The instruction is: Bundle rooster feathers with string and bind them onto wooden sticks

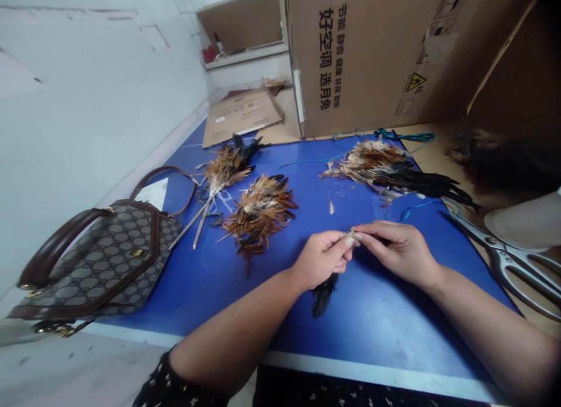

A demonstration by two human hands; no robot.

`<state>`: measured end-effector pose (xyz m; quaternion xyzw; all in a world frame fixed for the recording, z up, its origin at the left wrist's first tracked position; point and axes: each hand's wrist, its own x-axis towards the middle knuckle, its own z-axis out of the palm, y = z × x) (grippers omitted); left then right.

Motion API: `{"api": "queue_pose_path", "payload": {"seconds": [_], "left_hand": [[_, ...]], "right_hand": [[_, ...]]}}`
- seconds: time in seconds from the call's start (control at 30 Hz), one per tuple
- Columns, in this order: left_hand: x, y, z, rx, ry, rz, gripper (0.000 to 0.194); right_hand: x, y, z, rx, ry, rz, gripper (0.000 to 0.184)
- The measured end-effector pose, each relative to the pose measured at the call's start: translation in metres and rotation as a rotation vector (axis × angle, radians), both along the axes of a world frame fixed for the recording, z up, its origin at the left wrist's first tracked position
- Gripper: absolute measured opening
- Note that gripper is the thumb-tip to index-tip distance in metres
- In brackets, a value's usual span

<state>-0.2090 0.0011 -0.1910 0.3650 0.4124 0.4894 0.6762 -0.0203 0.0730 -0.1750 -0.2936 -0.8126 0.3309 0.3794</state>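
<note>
The fingers of the left hand clasp a small bundle of slender black feathers, dark tips showing beneath, above the smooth blue tabletop. The right hand pinches its pale upper end. Beyond lie a round brown-and-black feather cluster, a loose brown-and-black feather heap and, rightward, large silver metal scissors.
</note>
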Motion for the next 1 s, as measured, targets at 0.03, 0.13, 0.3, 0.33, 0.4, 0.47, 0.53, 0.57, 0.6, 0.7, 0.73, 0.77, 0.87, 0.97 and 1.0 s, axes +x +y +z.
{"api": "queue_pose_path", "payload": {"seconds": [0.03, 0.13, 0.3, 0.33, 0.4, 0.47, 0.53, 0.57, 0.6, 0.7, 0.73, 0.77, 0.87, 0.97, 1.0], "left_hand": [[0.000, 0.000, 0.002, -0.006, -0.009, -0.006, 0.040], [-0.002, 0.000, 0.007, -0.027, -0.022, -0.033, 0.041], [-0.005, 0.000, 0.009, -0.047, -0.090, -0.066, 0.038], [-0.005, 0.000, 0.008, -0.049, -0.104, -0.073, 0.037], [-0.006, 0.001, 0.005, -0.053, -0.119, -0.091, 0.036], [-0.006, 0.001, 0.004, -0.057, -0.124, -0.113, 0.036], [-0.007, 0.001, 0.005, -0.054, -0.131, -0.134, 0.036], [-0.008, 0.000, 0.006, -0.050, -0.135, -0.147, 0.036], [-0.008, 0.000, 0.007, -0.047, -0.137, -0.163, 0.035], [-0.009, -0.002, 0.012, -0.051, -0.131, -0.224, 0.035], [-0.008, -0.002, 0.013, -0.056, -0.130, -0.239, 0.036], [-0.007, -0.002, 0.013, -0.063, -0.135, -0.242, 0.037], [-0.002, -0.001, 0.011, -0.088, -0.164, -0.156, 0.040], [0.002, -0.001, 0.008, -0.086, -0.131, -0.029, 0.040], [0.003, -0.001, 0.007, -0.069, -0.084, -0.001, 0.039]], "right_hand": [[0.000, 0.000, 0.000, -0.004, 0.004, 0.007, 0.018], [0.000, 0.000, -0.001, -0.002, 0.009, 0.028, 0.021], [0.002, -0.002, -0.007, 0.061, 0.022, 0.048, 0.027], [0.002, -0.002, -0.008, 0.075, 0.023, 0.060, 0.027], [0.003, -0.001, -0.007, 0.083, 0.017, 0.084, 0.026], [0.004, 0.001, -0.004, 0.052, 0.014, 0.120, 0.024], [0.005, 0.002, 0.001, -0.017, 0.026, 0.152, 0.024], [0.005, 0.003, 0.003, -0.063, 0.037, 0.165, 0.024], [0.006, 0.003, 0.005, -0.116, 0.047, 0.182, 0.024], [0.008, 0.003, 0.010, -0.268, 0.054, 0.249, 0.019], [0.008, 0.003, 0.011, -0.303, 0.053, 0.270, 0.017], [0.008, 0.003, 0.011, -0.326, 0.053, 0.274, 0.016], [0.008, 0.004, 0.008, -0.313, 0.077, 0.189, 0.014], [0.006, 0.003, 0.004, -0.245, 0.092, 0.056, 0.014], [0.005, 0.003, 0.003, -0.226, 0.094, 0.023, 0.014]]}}
